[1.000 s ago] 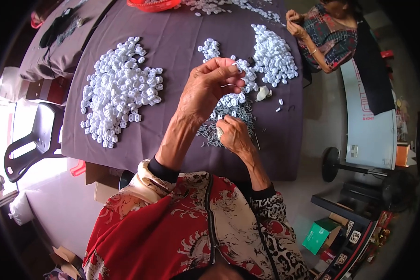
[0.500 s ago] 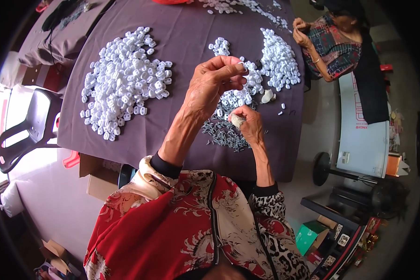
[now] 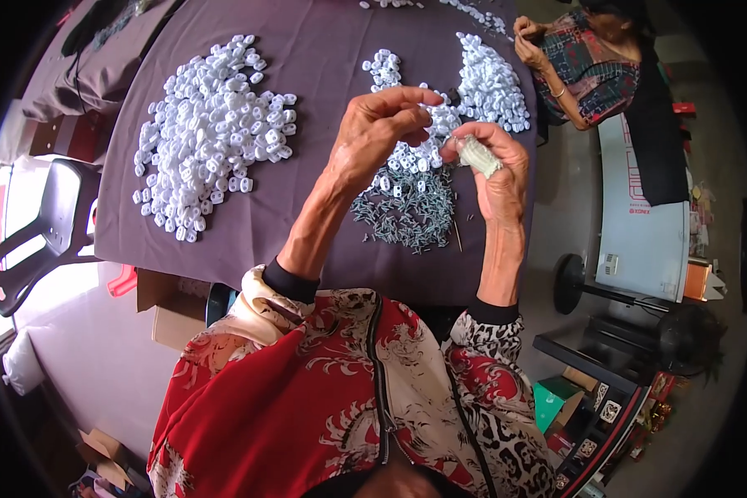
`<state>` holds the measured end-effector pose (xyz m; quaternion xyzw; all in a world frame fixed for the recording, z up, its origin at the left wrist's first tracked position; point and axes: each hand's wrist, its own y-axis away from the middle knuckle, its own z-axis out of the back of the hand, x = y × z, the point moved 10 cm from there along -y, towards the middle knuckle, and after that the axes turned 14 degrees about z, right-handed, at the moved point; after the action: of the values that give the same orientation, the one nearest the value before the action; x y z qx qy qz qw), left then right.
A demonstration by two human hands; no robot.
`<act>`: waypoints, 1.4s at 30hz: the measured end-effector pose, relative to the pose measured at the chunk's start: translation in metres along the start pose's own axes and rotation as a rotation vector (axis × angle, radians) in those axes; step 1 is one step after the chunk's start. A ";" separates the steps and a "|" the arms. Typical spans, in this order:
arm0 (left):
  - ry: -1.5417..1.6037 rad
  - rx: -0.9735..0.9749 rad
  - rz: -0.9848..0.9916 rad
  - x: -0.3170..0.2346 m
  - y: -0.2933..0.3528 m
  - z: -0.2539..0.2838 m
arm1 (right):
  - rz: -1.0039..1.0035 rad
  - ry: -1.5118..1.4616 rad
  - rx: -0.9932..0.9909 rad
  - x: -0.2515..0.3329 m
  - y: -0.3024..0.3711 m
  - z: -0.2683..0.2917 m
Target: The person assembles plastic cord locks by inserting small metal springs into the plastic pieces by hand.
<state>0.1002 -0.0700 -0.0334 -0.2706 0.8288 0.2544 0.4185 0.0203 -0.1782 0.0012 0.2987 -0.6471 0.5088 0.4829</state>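
Purple cloth [image 3: 245, 236] lies beneath your grips. Your left hand [image 3: 375, 134] extends its index finger rightward; your right hand [image 3: 501, 170] curls beside it. Whether either pinches anything, I can't tell.

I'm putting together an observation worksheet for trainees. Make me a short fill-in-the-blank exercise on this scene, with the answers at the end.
1. The largest pile of white pieces lies toward the ____ side of the table.
2. In the picture, the thin grey pieces lie ____ the person's two forearms.
3. A pale wrapping shows at the fingers of the person's ____ hand.
4. The person's patterned jacket has a dark ____ running down its front.

Missing words: left; between; right; zipper.
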 end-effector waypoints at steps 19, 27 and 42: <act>-0.034 0.022 0.006 0.008 -0.004 -0.007 | 0.031 0.499 0.130 0.014 0.001 -0.004; 0.092 0.128 0.100 0.013 0.001 -0.020 | 0.293 0.615 0.061 0.047 -0.010 -0.014; 0.325 0.187 0.007 -0.011 0.012 -0.025 | 0.327 0.449 0.121 0.067 -0.021 -0.025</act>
<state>0.0835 -0.0746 -0.0089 -0.2651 0.9065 0.1306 0.3015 0.0229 -0.1537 0.0711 0.0987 -0.5321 0.6709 0.5069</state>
